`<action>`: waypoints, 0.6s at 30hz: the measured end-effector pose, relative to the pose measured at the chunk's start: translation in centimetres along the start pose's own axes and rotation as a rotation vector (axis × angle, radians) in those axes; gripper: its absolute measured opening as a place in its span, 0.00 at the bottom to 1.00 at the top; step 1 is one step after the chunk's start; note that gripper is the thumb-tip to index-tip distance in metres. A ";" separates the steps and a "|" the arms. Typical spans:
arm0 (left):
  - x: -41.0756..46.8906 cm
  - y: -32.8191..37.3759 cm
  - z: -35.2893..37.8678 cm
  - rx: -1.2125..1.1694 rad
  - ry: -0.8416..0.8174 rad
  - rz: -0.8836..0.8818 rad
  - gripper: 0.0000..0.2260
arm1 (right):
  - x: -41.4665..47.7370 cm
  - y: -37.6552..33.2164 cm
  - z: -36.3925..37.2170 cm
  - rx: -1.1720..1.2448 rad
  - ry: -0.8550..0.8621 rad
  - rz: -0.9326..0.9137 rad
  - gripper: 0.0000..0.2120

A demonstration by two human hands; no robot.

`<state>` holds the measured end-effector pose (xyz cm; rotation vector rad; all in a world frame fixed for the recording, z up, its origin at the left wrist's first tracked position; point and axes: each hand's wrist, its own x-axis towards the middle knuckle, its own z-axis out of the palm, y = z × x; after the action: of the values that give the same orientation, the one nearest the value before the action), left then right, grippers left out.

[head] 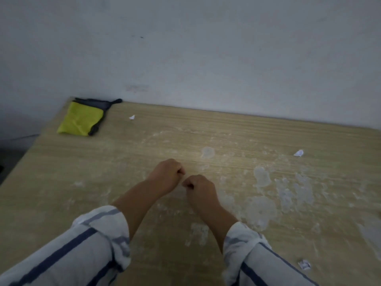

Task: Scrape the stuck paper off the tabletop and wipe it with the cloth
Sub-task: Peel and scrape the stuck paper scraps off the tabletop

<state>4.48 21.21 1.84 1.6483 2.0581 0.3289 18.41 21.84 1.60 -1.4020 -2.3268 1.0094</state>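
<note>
The wooden tabletop (61, 182) carries pale patches of stuck paper residue (260, 211), thickest to the right of my hands. My left hand (167, 175) and my right hand (199, 188) rest on the table's middle, fists curled, knuckles almost touching. Nothing visible shows inside either fist. A folded yellow cloth (81, 119) with a grey edge lies at the far left corner, well away from both hands.
Small crumpled paper scraps lie loose: one near the cloth (132, 117), one at the right (298, 153), one near the front right (304, 264). A grey wall (206, 58) runs along the table's far edge. The table's left edge drops off to dark floor.
</note>
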 end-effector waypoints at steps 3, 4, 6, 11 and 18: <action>-4.8 -3.4 -1.2 0.020 -0.050 -0.115 0.09 | -1.2 -3.0 3.1 0.028 -0.148 -0.048 0.12; -6.1 -4.3 -1.6 0.030 -0.060 -0.156 0.09 | -1.6 -3.7 4.0 0.036 -0.187 -0.058 0.12; -8.7 -6.1 -2.4 0.029 -0.055 -0.231 0.09 | -2.3 -5.0 5.8 0.047 -0.249 -0.070 0.12; -13.2 -10.1 -3.5 -0.006 -0.005 -0.311 0.12 | -3.3 -8.2 9.2 0.044 -0.324 -0.115 0.12; -14.8 -12.3 -3.6 -0.084 0.023 -0.278 0.11 | -2.6 -10.7 11.0 -0.046 -0.325 -0.171 0.12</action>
<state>-5.45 4.29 2.32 1.2944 2.2230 0.3338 6.70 11.65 1.10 -1.0970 -2.6601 1.2156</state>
